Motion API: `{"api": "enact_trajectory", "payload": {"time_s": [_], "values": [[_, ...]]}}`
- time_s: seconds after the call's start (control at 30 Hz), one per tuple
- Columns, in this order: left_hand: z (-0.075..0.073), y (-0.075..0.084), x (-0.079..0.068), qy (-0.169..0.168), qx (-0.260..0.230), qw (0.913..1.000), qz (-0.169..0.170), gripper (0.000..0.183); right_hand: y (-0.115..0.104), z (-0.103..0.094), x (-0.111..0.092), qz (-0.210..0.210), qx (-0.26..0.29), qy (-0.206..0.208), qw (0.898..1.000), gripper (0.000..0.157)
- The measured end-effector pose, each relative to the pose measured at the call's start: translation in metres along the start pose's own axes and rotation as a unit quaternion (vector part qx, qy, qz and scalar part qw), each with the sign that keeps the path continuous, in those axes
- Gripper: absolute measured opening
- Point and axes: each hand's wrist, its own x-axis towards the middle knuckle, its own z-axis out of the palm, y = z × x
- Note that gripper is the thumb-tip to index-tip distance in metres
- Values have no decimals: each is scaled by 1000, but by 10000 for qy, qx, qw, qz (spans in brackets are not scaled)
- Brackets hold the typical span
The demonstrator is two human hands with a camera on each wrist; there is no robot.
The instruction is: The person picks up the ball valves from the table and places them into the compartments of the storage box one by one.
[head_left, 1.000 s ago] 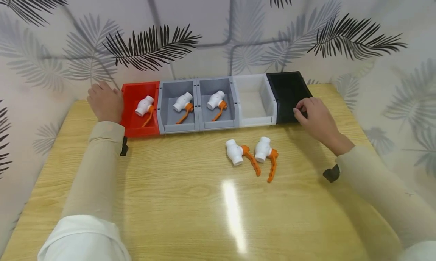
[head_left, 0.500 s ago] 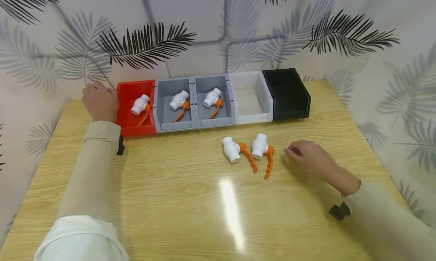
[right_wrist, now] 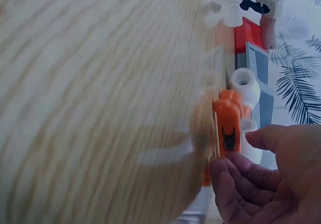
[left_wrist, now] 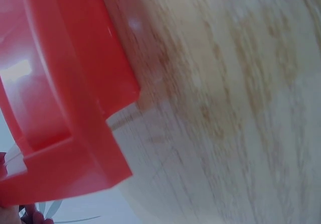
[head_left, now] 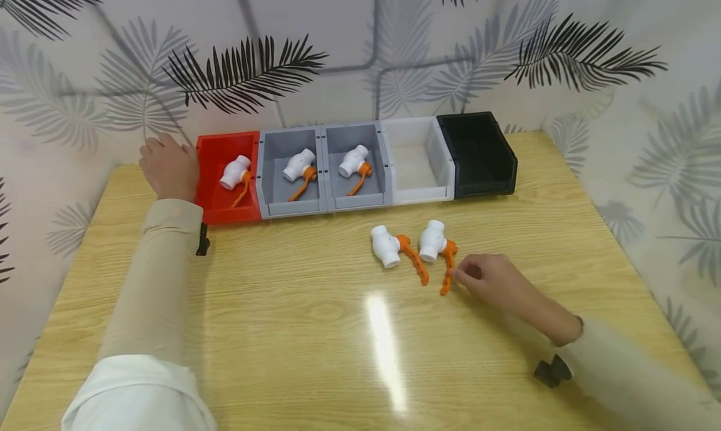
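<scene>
My right hand (head_left: pixel 498 284) is at the orange lever of the right-hand white ball valve (head_left: pixel 432 241) on the table. In the right wrist view, my bent fingertips are right at the end of that orange lever (right_wrist: pixel 228 121), with the thumb apart from them. A second ball valve (head_left: pixel 386 248) lies just to its left, its lever slanting toward me. My left hand (head_left: pixel 170 168) rests by the left side of the red bin (head_left: pixel 228 213), fingers loosely bent. Only bits of its fingers (left_wrist: pixel 37 217) show past the red wall in the left wrist view.
The bins stand in a row along the back of the wooden table (head_left: pixel 270 318). One ball valve lies in the red bin, one in each grey bin (head_left: pixel 293 209) (head_left: pixel 357 201). A white bin (head_left: pixel 422 194) and a black bin (head_left: pixel 485 187) follow on the right.
My right hand has come away from the black bin, toward me and left, to the right-hand valve's lever. My left hand stays by the red bin; the valves lie as before.
</scene>
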Motion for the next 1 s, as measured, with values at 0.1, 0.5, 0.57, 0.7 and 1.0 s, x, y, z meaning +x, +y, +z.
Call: {"api": "enact_trajectory", "payload": {"time_s": [0.1, 0.5, 0.57, 0.7, 1.0], "values": [[2, 1, 0, 36, -3, 10000, 10, 47, -2, 3, 1, 0, 0, 121, 9999, 26], [10, -3, 4, 375, -177, 9991, 56, 45, -7, 3, 9, 572, 40, 217, 9981, 25], [9, -3, 4, 313, -149, 9994, 49, 45, -6, 2, 10, 686, 45, 240, 9973, 25], [8, -2, 2, 250, -128, 9996, 37, 45, -5, -1, 11, 785, 59, 269, 9965, 26], [5, -2, 2, 309, -103, 9994, 71, 45, -5, -4, 17, 821, 212, 268, 9960, 25]]}}
